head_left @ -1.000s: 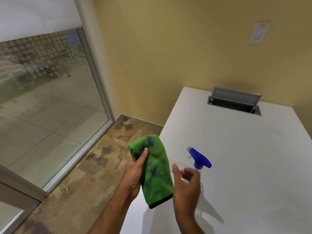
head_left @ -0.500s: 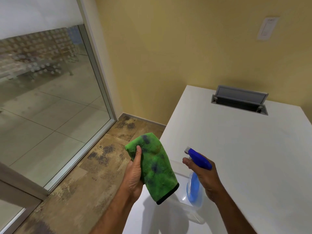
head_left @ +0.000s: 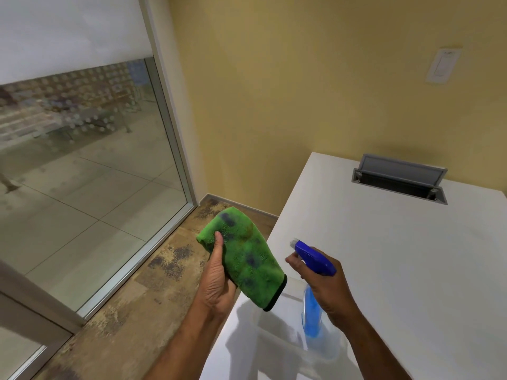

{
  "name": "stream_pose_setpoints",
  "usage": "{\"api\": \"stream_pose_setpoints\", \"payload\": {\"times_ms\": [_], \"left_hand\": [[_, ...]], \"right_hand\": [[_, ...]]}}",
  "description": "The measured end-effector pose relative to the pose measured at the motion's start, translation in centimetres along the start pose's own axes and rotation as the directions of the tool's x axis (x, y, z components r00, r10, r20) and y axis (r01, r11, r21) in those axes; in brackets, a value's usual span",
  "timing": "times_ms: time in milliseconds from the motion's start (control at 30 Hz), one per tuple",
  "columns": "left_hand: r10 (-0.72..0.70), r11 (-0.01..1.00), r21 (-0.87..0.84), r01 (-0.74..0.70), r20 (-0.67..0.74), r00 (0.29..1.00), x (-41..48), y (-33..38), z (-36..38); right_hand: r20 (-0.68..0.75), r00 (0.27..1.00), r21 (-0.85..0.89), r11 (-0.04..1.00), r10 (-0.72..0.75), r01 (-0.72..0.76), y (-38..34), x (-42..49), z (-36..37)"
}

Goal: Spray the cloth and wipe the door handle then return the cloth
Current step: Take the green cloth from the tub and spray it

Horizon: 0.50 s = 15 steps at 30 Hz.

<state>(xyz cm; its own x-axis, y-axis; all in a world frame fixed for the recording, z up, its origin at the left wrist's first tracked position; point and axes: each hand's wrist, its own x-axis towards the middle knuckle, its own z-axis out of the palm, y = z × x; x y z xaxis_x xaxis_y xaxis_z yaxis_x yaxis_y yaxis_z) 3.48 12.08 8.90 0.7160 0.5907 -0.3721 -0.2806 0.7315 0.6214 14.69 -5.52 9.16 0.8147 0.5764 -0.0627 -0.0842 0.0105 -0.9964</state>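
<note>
My left hand (head_left: 218, 281) grips a folded green cloth (head_left: 247, 256) with dark blotches and a black hem, held up over the table's left edge. My right hand (head_left: 326, 289) holds a clear spray bottle (head_left: 311, 311) of blue liquid with a blue trigger head (head_left: 312, 255). The white nozzle points left at the cloth, a short gap away, and a finger rests on the trigger. No door handle is in view.
A white table (head_left: 397, 256) fills the right side, with a grey flip-up cable hatch (head_left: 400, 179) near the yellow wall. A glass partition with a metal frame (head_left: 170, 127) stands at the left over patterned brown floor. A wall switch (head_left: 441, 65) sits high right.
My right hand closed on the spray bottle, lifted it off the table and aimed its nozzle at the cloth. My left hand kept hold of the cloth.
</note>
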Motion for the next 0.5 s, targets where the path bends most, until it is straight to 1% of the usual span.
{"api": "stream_pose_setpoints", "payload": {"times_ms": [267,433,500], "left_hand": [[0.059,0.993,0.101,-0.064,0.052,0.997,0.6,2.5,-0.1],[0.081,0.99,0.112,-0.089,0.077,0.994,0.7,4.3,-0.3],[0.086,0.99,0.103,-0.095,0.087,0.992,0.6,4.7,-0.2]], "right_hand": [[0.158,0.981,-0.105,0.986,-0.109,0.127,-3.2,0.9,3.9],[0.108,0.984,-0.118,0.981,-0.144,0.156,-5.6,1.8,6.3],[0.119,0.981,-0.099,0.981,-0.155,0.167,-6.2,2.0,7.1]]}}
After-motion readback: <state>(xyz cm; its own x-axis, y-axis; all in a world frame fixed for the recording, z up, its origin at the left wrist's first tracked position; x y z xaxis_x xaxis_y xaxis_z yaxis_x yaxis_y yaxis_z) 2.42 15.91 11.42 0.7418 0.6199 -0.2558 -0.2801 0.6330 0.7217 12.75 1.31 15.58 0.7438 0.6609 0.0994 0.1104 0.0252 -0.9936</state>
